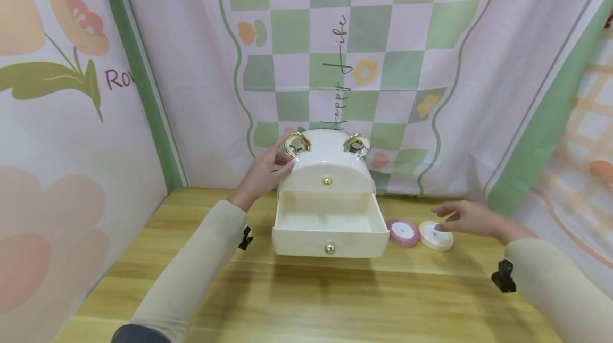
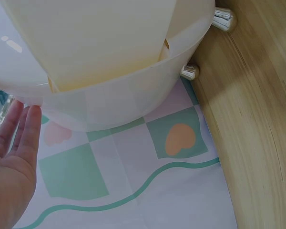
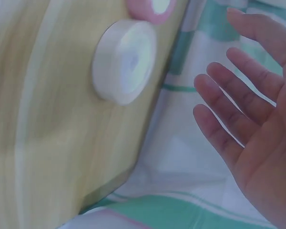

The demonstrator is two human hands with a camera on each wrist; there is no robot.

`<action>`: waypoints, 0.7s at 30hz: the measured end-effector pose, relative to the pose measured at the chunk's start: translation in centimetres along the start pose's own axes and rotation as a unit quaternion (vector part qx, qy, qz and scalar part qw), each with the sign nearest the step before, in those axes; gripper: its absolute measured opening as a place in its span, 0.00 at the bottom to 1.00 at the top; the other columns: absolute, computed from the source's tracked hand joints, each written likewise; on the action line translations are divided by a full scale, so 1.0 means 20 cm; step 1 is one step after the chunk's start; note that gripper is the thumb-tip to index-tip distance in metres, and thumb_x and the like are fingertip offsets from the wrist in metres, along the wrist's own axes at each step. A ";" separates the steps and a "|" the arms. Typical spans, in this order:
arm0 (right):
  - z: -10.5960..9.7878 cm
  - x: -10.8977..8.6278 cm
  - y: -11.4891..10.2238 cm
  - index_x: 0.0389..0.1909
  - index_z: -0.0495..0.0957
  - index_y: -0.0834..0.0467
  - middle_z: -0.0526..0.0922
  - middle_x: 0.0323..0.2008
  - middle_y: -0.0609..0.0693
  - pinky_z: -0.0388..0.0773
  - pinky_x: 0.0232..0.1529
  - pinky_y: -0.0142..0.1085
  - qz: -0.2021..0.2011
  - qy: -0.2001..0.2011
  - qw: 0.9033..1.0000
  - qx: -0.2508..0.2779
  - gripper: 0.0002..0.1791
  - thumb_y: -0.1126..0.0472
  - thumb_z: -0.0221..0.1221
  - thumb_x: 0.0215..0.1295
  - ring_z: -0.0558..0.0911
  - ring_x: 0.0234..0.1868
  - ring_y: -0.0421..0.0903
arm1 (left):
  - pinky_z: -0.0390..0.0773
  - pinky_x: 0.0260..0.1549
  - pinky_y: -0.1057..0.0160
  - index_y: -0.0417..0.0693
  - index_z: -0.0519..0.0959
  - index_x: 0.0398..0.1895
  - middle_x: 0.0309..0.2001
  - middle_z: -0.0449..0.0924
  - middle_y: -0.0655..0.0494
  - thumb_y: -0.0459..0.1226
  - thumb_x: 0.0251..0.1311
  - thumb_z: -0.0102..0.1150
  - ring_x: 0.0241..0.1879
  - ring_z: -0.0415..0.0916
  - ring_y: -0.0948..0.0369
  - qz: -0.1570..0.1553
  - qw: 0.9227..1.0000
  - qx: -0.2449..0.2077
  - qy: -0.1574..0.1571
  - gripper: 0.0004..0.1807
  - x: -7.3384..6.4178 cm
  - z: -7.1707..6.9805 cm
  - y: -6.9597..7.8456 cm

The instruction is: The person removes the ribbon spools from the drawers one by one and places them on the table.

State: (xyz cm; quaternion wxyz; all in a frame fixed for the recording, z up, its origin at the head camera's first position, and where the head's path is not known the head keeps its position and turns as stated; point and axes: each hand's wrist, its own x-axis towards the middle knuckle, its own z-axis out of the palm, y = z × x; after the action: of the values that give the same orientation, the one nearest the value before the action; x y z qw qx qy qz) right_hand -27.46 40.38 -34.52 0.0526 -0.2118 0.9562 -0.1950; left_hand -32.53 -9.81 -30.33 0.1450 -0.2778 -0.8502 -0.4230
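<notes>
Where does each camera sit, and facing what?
Head: on the head, facing forward and down at the box; left hand, right hand, sleeves show.
Left wrist: worn there, facing box and cloth; left hand shows.
Right wrist: worn there, facing pink roll, white roll and table; right hand shows.
Head and right wrist share both rolls.
</notes>
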 end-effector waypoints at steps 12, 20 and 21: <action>-0.05 0.04 -0.24 0.58 0.79 0.64 0.84 0.50 0.58 0.83 0.46 0.50 -0.061 0.002 0.998 0.012 0.26 0.52 0.67 0.66 0.83 0.48 0.57 | 0.80 0.53 0.60 0.75 0.45 0.80 0.51 0.81 0.52 0.42 0.73 0.56 0.52 0.78 0.60 0.001 1.000 -0.003 -0.001 0.41 0.01 0.00 0.00; -0.07 0.06 -0.37 0.57 0.80 0.61 0.84 0.52 0.55 0.83 0.48 0.46 -0.094 -0.009 0.995 0.020 0.23 0.52 0.66 0.67 0.83 0.49 0.53 | 0.80 0.53 0.60 0.76 0.45 0.80 0.50 0.81 0.52 0.42 0.73 0.56 0.51 0.79 0.59 0.007 1.000 0.001 0.003 0.41 0.01 0.00 -0.01; -0.07 0.06 -0.39 0.57 0.80 0.60 0.84 0.52 0.54 0.83 0.49 0.46 -0.097 -0.008 0.995 0.018 0.23 0.52 0.66 0.67 0.83 0.49 0.52 | 0.80 0.53 0.60 0.77 0.45 0.80 0.50 0.81 0.52 0.42 0.73 0.56 0.51 0.79 0.59 0.008 1.000 0.001 0.003 0.42 0.01 0.00 -0.01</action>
State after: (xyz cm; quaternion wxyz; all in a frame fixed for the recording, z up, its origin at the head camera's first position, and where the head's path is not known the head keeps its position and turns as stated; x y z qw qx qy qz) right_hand -25.84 33.90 -30.29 0.0451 -0.3044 0.9269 -0.2149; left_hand -32.74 -9.80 -30.42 0.1517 -0.2833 -0.8478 -0.4218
